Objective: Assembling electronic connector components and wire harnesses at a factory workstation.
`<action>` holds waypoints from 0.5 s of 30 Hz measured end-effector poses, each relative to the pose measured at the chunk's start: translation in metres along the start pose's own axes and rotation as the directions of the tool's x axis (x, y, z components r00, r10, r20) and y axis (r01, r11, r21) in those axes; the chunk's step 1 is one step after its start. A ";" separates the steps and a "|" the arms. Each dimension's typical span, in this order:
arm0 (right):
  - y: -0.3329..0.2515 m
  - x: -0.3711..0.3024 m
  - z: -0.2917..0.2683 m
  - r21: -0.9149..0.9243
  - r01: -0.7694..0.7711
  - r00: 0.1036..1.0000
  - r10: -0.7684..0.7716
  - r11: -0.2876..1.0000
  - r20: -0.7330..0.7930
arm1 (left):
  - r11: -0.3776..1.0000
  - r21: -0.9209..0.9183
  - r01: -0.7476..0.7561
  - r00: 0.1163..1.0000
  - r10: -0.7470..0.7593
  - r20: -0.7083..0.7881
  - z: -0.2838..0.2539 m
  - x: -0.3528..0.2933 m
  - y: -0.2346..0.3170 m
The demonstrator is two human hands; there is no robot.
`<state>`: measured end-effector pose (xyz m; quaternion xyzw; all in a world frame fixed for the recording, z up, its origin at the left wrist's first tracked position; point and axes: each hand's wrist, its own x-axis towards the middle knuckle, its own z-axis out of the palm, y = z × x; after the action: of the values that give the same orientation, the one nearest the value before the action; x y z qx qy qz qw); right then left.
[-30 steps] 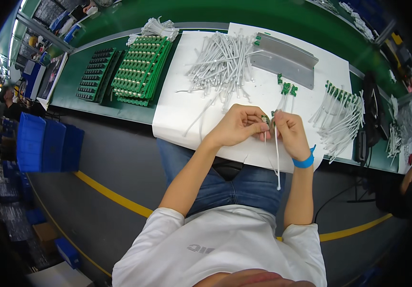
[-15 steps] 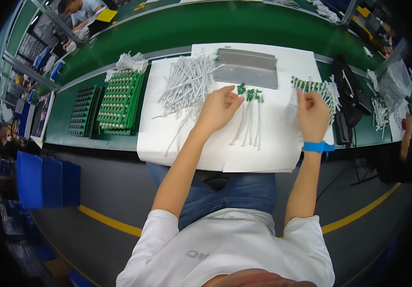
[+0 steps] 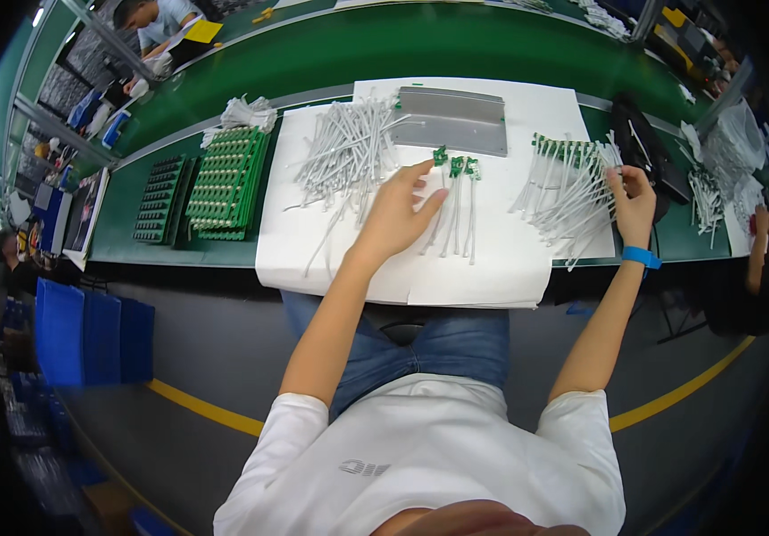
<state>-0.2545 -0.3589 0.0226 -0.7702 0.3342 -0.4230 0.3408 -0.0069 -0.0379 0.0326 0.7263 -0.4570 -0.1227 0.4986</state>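
Holds left hand (image 3: 393,214) half open, empty, just beside small green boards (image 3: 471,170); curls right hand (image 3: 636,198) at white cables (image 3: 572,204), cannot tell whether gripping any.

The person wears a loose white short-sleeved T-shirt (image 3: 474,438), creased across the front, with a small grey striped print (image 3: 362,467) on the chest and wide sleeves (image 3: 585,424) that end near the elbows. A flat, bright blue wristband (image 3: 640,257) circles the right wrist, its short end sticking out at the side. Below the shirt's hem show blue denim jeans (image 3: 467,348), paler in patches.
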 end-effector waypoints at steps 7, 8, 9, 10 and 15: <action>-0.009 0.007 -0.024 0.358 0.233 0.955 -0.145 0.904 -0.257 | 0.986 0.165 -0.025 0.994 0.042 -0.103 0.009 -0.011 0.014; -0.010 0.008 -0.032 0.379 0.241 0.954 -0.145 0.894 -0.263 | 0.992 0.120 -0.032 0.996 0.042 -0.079 0.005 -0.013 0.021; -0.026 0.003 -0.046 0.387 0.248 0.950 -0.145 0.888 -0.276 | 0.997 0.054 -0.054 0.998 0.056 -0.033 0.006 -0.009 0.029; -0.040 -0.002 -0.047 0.425 0.258 0.959 -0.176 0.867 -0.223 | 0.998 0.010 -0.060 0.997 0.060 -0.047 0.004 -0.010 0.033; -0.074 0.001 -0.031 0.249 0.214 0.976 -0.195 0.944 -0.099 | 0.979 0.045 -0.198 0.974 0.202 -0.101 -0.005 -0.015 0.060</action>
<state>-0.2640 -0.3272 0.0955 -0.7339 0.2065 -0.5238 0.3800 -0.0444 -0.0276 0.0811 0.6907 -0.5030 -0.0257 0.5189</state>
